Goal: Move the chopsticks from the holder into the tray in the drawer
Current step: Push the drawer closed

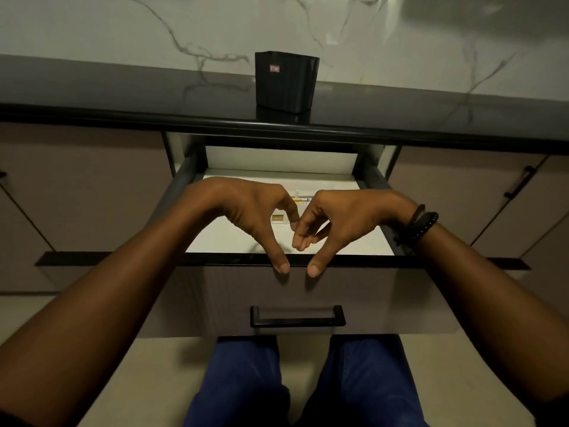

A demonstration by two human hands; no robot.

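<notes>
Marble backed the dark counter (123,94) where the black holder (286,81) stood. Both hands hung over the open drawer (308,291), thumbs on its front edge. The right hand (345,217) curled loosely, holding nothing; the left hand (246,208) hid its fingers, grip unclear. Yellowish chopsticks (300,200) lay in the drawer, mostly covered.

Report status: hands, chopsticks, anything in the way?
Left hand, right hand: empty, thumbs on drawer front. Chopsticks in open drawer, mostly hidden by hands. Holder on counter, no chopsticks showing above it.
</notes>
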